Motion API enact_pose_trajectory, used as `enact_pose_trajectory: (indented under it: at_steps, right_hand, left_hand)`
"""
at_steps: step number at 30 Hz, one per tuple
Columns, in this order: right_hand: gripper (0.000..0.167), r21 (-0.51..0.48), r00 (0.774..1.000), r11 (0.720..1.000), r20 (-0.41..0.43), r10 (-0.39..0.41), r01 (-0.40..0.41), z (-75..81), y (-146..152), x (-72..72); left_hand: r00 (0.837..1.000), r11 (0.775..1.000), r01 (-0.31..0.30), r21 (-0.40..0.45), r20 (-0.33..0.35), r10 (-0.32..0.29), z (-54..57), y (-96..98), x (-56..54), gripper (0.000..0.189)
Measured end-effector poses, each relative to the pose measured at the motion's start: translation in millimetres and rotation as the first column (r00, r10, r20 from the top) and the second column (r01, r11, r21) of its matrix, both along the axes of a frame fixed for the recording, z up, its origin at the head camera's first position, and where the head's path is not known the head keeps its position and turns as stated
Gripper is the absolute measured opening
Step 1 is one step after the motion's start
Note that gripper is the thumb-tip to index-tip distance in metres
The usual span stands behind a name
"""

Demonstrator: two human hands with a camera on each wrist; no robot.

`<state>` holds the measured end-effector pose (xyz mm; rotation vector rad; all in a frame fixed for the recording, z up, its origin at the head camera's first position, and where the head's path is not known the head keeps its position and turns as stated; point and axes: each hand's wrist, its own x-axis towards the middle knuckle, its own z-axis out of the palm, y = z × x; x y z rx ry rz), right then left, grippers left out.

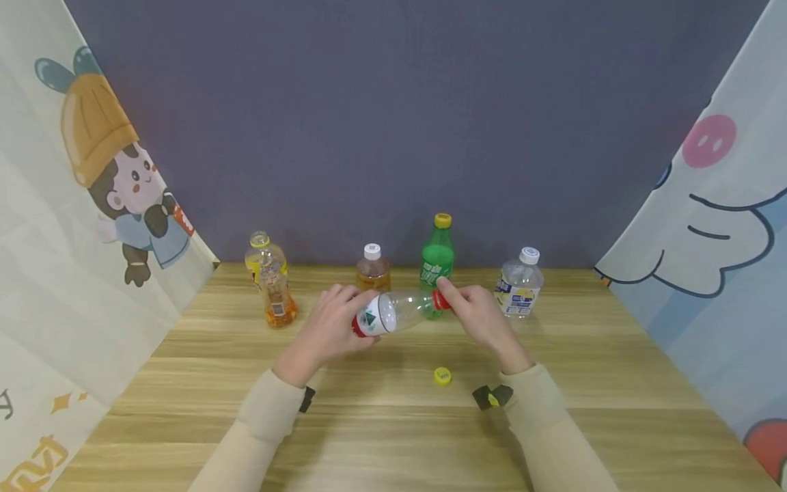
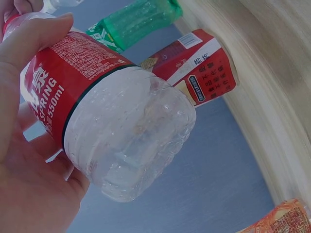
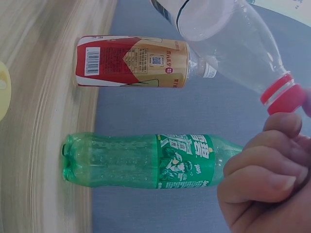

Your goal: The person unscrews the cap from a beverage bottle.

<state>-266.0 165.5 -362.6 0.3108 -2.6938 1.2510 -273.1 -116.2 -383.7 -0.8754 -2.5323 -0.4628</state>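
Note:
A clear plastic water bottle [image 1: 406,311] with a red-and-white label lies tilted in the air above the table, its red cap [image 3: 286,94] toward the right. My left hand [image 1: 332,321] grips it round the label near the base, and the left wrist view shows no liquid in the clear lower part. My right hand [image 1: 482,314] pinches the red cap between thumb and fingers; in the right wrist view the cap sits at the bottle's neck. Below the hands, a loose yellow cap [image 1: 443,376] rests on the table.
Along the back of the wooden table [image 1: 381,437] stand an uncapped bottle [image 1: 270,280] with some orange liquid, a white-capped bottle [image 1: 372,270] with a red-and-gold label, a green soda bottle [image 1: 438,256] with a yellow cap, and a clear white-capped bottle [image 1: 521,280]. A dark panel [image 1: 418,123] rises behind.

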Motion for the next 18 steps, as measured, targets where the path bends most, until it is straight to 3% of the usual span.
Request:
enact_pose_trajectory:
  at_steps: [6,18]
  right_hand:
    - [0.062,0.003,1.0,1.0,-0.007,0.026,-0.026,1.1,0.1,-0.9]
    - [0.046,-0.05,0.993,0.994,-0.075,0.091,-0.095,0.9,2.5,-1.0]
  left_hand:
    - [1.0,1.0,0.003,-0.002,-0.003,-0.003,0.5,-0.7,0.2,0.068]
    - [1.0,1.0,-0.001,0.005,0.002,0.001,-0.2,-1.1,-0.8,0.07]
